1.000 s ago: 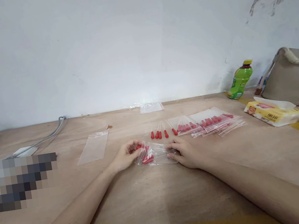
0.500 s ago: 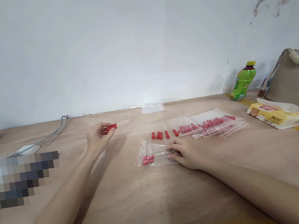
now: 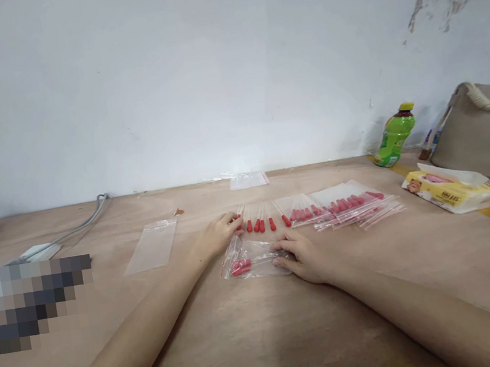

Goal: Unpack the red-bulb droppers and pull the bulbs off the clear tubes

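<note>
My left hand (image 3: 221, 234) is closed on a dropper (image 3: 239, 223) with a red rubber bulb, at the left end of a row of similar droppers (image 3: 261, 225) on the table. Their clear tubes point toward the wall. In front of the row lies a clear zip bag (image 3: 259, 261) with red-bulbed droppers inside, its zip end to the left. My right hand (image 3: 302, 256) holds the bag's right end between thumb and fingers, against the tabletop. To the right, several filled zip bags (image 3: 344, 204) overlap in a fan.
A flat zip bag (image 3: 153, 246) lies left of my left hand, and more bags (image 3: 248, 180) lie by the wall. At right are a green drink bottle (image 3: 394, 136), a tissue pack (image 3: 451, 189) and a beige bag (image 3: 486, 132). A grey cable (image 3: 87, 222) runs at left.
My left hand has moved right with the dropper, from above the left part of the table to the row's left end. My right hand stays on the bag.
</note>
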The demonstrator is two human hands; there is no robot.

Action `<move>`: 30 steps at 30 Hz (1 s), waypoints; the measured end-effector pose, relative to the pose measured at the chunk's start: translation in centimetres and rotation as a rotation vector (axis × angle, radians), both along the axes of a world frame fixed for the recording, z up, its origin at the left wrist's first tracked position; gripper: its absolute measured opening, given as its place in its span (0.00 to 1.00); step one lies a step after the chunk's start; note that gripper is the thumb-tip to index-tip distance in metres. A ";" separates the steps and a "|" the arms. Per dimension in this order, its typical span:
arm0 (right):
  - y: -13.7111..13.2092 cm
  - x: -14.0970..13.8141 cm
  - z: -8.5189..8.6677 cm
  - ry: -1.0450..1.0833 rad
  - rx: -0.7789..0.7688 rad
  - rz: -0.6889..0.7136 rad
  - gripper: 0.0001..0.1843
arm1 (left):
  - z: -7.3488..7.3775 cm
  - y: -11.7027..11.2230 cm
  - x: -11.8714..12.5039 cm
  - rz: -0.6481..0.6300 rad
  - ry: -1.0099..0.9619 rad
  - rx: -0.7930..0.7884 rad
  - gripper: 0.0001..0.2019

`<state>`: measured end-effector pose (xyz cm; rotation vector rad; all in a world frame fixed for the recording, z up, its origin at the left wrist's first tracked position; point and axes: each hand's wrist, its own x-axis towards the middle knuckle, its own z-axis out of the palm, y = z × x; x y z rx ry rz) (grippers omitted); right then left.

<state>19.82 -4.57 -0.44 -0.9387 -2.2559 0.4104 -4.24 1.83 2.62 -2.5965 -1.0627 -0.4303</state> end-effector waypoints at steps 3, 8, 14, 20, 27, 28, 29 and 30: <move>-0.1 0.0 0.1 -0.011 -0.001 -0.004 0.11 | -0.7 0.0 0.0 -0.044 -0.157 -0.128 0.12; 0.0 -0.1 0.2 0.006 -0.014 0.015 0.10 | -2.0 -0.1 -0.5 -0.055 -0.400 -0.219 0.15; 0.0 0.0 0.1 0.019 -0.024 0.033 0.10 | -2.1 -3.4 -1.8 0.082 -0.782 -0.075 0.05; -0.1 0.0 0.0 0.006 -0.008 -0.010 0.09 | -1.2 -7.5 -1.9 -0.094 -0.660 -0.452 0.09; -0.2 -0.3 0.1 0.017 0.033 -0.105 0.04 | -0.4 -6.9 -2.1 -0.158 -0.471 -0.729 0.17; -0.2 -0.3 0.1 0.015 0.037 -0.114 0.05 | -0.4 -6.9 -2.1 -0.157 -0.460 -0.736 0.17; -0.2 -0.4 0.1 0.013 0.038 -0.119 0.05 | -0.3 -7.0 -2.1 -0.150 -0.458 -0.740 0.16; -0.2 -0.4 0.1 0.012 0.036 -0.122 0.06 | -0.4 -7.1 -2.1 -0.137 -0.464 -0.738 0.15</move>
